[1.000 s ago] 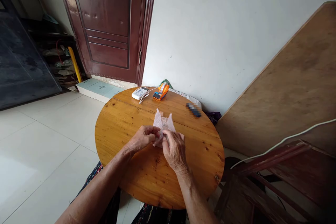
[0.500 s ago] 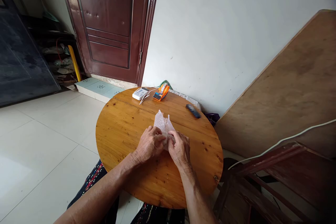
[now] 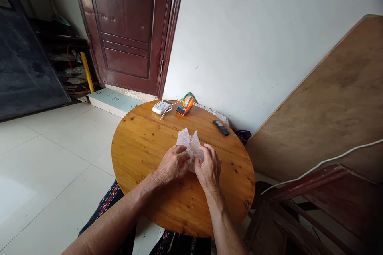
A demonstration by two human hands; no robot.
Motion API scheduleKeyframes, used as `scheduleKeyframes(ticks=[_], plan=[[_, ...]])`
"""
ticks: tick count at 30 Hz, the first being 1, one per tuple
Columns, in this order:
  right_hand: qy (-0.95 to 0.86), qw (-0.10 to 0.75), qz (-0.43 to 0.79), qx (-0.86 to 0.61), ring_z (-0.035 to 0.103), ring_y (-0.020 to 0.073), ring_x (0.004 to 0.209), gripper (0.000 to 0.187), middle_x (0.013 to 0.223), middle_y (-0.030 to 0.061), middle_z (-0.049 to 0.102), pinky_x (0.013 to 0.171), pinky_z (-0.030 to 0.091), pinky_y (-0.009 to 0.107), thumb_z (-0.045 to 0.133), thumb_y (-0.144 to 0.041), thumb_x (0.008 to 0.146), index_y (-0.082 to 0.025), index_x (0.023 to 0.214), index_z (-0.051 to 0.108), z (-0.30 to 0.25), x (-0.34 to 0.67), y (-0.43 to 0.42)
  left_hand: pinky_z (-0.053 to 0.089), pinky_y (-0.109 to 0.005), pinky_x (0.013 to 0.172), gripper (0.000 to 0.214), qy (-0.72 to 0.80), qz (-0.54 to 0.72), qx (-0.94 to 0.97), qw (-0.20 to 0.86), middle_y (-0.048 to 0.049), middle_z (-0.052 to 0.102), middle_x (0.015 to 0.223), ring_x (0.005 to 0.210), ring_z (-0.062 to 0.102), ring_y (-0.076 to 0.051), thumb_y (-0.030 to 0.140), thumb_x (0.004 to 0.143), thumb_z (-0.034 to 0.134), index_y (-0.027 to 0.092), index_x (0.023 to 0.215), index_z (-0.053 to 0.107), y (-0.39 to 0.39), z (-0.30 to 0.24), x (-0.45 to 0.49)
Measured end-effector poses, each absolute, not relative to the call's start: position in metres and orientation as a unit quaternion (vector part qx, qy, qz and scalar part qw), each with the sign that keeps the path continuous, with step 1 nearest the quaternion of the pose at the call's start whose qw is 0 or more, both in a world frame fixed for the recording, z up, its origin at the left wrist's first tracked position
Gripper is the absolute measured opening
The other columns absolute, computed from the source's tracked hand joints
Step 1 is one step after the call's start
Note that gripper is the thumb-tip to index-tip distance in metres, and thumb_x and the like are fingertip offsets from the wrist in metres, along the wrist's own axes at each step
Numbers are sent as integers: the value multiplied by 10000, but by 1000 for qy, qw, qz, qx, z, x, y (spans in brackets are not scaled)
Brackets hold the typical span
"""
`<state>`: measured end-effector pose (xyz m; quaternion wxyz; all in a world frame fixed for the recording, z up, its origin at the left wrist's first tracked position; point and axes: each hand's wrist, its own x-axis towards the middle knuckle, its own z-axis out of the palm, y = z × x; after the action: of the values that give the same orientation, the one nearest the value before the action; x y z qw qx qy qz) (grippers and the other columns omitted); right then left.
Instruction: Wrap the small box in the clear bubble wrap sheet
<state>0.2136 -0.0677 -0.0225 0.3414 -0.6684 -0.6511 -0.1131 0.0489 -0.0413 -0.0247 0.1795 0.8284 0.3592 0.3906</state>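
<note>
A piece of pinkish, translucent bubble wrap (image 3: 190, 141) lies over the middle of the round wooden table (image 3: 140, 143), its far end standing up in two flaps. My left hand (image 3: 176, 162) is curled at its left side, the fingertips pressed on the wrap. From the right, my right hand (image 3: 208, 166) grips the other edge between thumb and fingers. Both palms hide the near part of the wrap, and I cannot make out whether anything lies inside it.
Toward the table's far edge are a white box-like device with a cable (image 3: 162, 107) and an orange tape dispenser (image 3: 185, 106). A dark, pixelated object (image 3: 221, 127) lies at the far right. A dark red wooden chair (image 3: 311, 191) stands right of the table, below a leaning wooden board (image 3: 332, 99).
My right hand has moved slightly to the right, and the right flap of the bubble wrap has spread wider. My left hand has stayed nearly in place. The view has shifted a little.
</note>
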Motion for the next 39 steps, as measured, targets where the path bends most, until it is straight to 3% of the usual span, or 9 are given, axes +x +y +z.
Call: scheduleKeyframes(ticks=[9,14,20,25,29,32,39], plan=[[-610,225,-45,-758,610,331,1082,536,1198,200,657,850,403,414,574,-377,869,-124,1332,474,-25,216,-67,475,-426,990,298,351,381,842,153,-92,659,1189,1155,539,-275,99,712,566,191,961,701,-41,-21,49],[-592,214,-67,-774,666,317,957,528,1053,194,713,792,401,393,574,-420,873,-126,1305,503,-22,220,-66,481,-431,921,296,362,363,848,136,-77,664,1186,1088,540,-267,104,712,576,211,958,701,-43,-17,48],[-604,207,-80,-765,687,278,835,462,899,125,743,731,401,355,570,-424,866,-161,1244,546,-23,221,-67,478,-421,916,292,367,357,850,126,-65,666,1173,1046,531,-257,108,715,581,220,954,705,-43,-16,48],[-615,237,-42,-751,688,236,770,399,871,80,749,688,414,312,586,-343,839,-202,1212,577,-26,221,-67,480,-404,935,287,362,363,850,120,-65,658,1163,1033,528,-244,101,720,568,222,942,705,-43,-19,49],[-616,309,1,-724,685,220,768,364,917,64,751,646,445,286,552,-285,836,-232,1193,595,-21,219,-67,483,-397,938,284,359,365,851,118,-68,658,1150,1015,530,-240,100,717,566,215,939,701,-43,-18,49],[-617,366,27,-696,688,221,805,352,931,71,749,679,480,291,527,-293,843,-216,1177,607,-15,216,-68,483,-398,935,278,357,364,852,120,-76,660,1144,1010,528,-243,97,719,566,203,938,701,-43,-17,49],[-614,452,90,-640,663,172,671,321,826,47,747,656,516,269,542,-340,841,-196,1107,650,-15,212,-67,483,-400,936,299,361,357,853,124,-71,656,1158,1015,525,-243,103,726,557,211,964,703,-44,-15,49]])
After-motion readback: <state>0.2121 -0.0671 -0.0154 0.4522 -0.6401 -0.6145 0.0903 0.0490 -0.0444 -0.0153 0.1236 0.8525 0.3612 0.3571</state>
